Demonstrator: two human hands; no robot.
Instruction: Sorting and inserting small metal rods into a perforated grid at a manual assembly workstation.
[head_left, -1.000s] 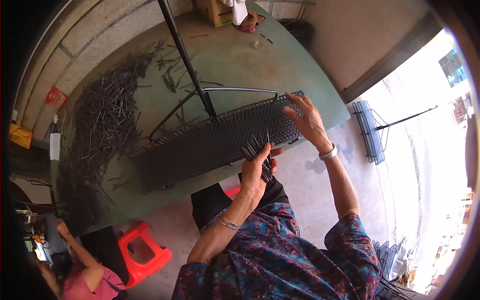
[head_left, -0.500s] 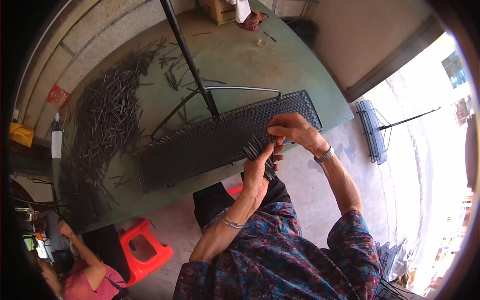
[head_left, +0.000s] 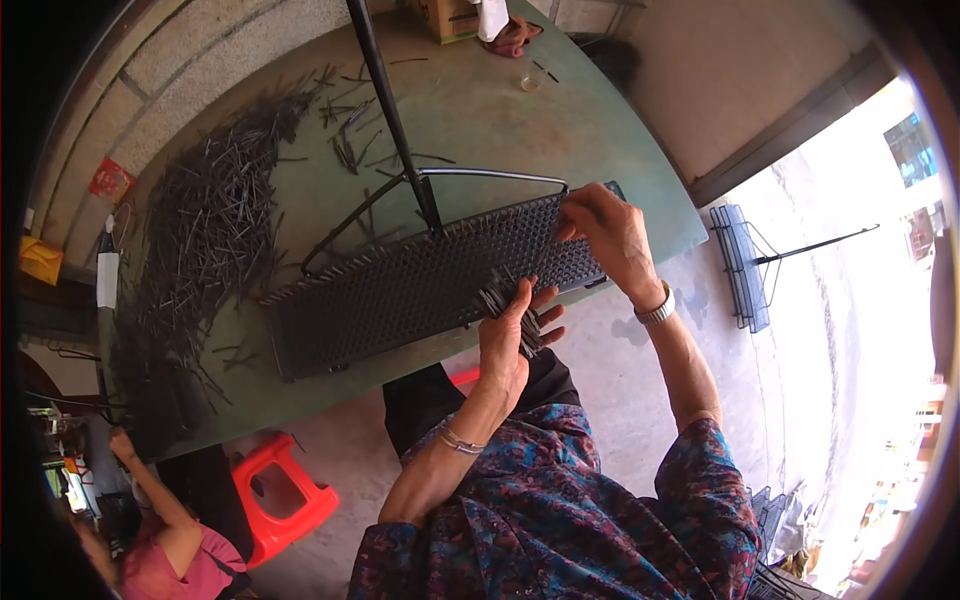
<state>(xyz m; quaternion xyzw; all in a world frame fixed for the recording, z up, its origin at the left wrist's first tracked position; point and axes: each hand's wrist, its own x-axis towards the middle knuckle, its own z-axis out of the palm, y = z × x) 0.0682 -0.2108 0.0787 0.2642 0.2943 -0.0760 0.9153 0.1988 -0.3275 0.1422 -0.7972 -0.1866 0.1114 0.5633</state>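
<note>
Dark sticks (head_left: 496,299), seemingly a bundle, half-hidden in left hand (head_left: 508,345).

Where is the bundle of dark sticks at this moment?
In the head view, the bundle is in the left hand, just right of centre, by the near edge of the black perforated tray.

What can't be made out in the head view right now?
All in the head view:
Sticks in the left hand: their exact number; the hand covers part of the bundle.
Right hand: whether its fingertips pinch a stick; too small and dark against the rack.
Pole: its top end, cut off by the upper edge.
Box: its top, cut off there too.
</note>
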